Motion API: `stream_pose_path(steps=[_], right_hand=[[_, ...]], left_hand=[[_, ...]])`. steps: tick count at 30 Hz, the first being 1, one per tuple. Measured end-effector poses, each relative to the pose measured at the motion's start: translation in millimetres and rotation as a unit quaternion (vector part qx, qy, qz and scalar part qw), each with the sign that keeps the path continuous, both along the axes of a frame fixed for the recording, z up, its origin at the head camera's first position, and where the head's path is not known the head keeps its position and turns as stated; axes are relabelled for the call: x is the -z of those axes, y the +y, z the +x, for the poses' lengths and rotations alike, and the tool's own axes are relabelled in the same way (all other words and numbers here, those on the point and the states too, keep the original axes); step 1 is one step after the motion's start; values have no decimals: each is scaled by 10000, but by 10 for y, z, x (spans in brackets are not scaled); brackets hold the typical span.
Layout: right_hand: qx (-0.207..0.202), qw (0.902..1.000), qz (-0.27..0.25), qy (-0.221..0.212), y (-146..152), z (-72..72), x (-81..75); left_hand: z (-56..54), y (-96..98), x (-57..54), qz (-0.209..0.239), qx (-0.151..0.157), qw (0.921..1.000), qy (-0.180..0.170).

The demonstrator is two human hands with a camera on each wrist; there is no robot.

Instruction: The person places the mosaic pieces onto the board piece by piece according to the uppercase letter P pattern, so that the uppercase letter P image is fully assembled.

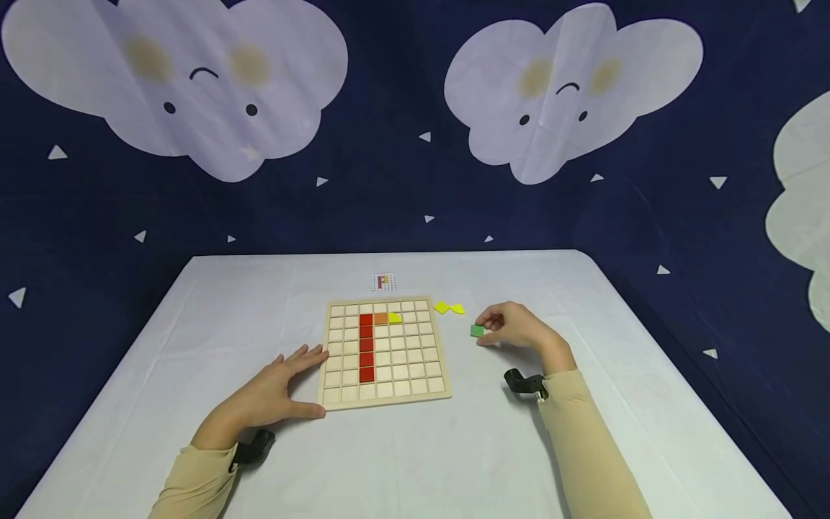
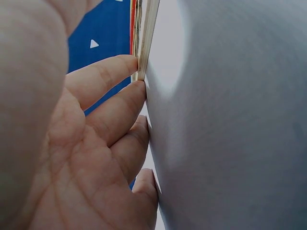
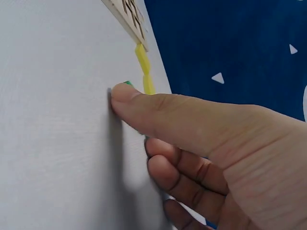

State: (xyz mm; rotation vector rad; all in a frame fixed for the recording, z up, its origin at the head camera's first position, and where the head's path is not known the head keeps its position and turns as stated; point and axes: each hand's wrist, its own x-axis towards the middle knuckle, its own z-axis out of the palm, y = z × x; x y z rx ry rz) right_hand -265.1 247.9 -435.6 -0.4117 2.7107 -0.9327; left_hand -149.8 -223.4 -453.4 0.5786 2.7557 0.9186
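Note:
A square wooden grid board [image 1: 395,353] lies on the table, with several red square tiles [image 1: 367,344] in one column. An orange tile [image 1: 380,318] and a yellow tile [image 1: 395,318] sit beside the top red one. My left hand [image 1: 275,389] rests with spread fingers against the board's left edge; in the left wrist view, fingertips touch its wooden side [image 2: 147,43]. To the right of the board, my right hand [image 1: 515,326] pinches a green square tile [image 1: 476,331] between thumb and fingers. The thumb [image 3: 158,112] hides most of that tile in the right wrist view.
Two yellow pieces [image 1: 442,308] lie just off the board's upper right corner. Behind the board is a small printed grid card [image 1: 383,282] with a coloured pattern. A white cloth covers the table [image 1: 259,303], and a dark blue cloud-print curtain [image 1: 389,202] hangs behind.

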Motion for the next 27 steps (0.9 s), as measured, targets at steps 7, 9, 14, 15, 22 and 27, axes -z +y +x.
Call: stream_pose_path(steps=[7, 9, 14, 15, 22, 27], right_hand=[[116, 9995, -284, 21, 32, -8, 81], [194, 9992, -356, 9, 46, -17, 108], [374, 9985, -402, 5, 80, -41, 158], [373, 9986, -385, 16, 84, -44, 161], [483, 9981, -364, 63, 59, -42, 136], [454, 9983, -323, 146, 63, -42, 126]], left_hand=[[-6, -5, 5, -43, 16, 10000, 36], [-7, -4, 4, -37, 8, 10000, 26], [-4, -1, -4, -29, 14, 10000, 49], [-5, 0, -2, -22, 12, 10000, 54], [-11, -12, 20, -25, 12, 9999, 97], [0, -10, 3, -26, 2, 10000, 60]])
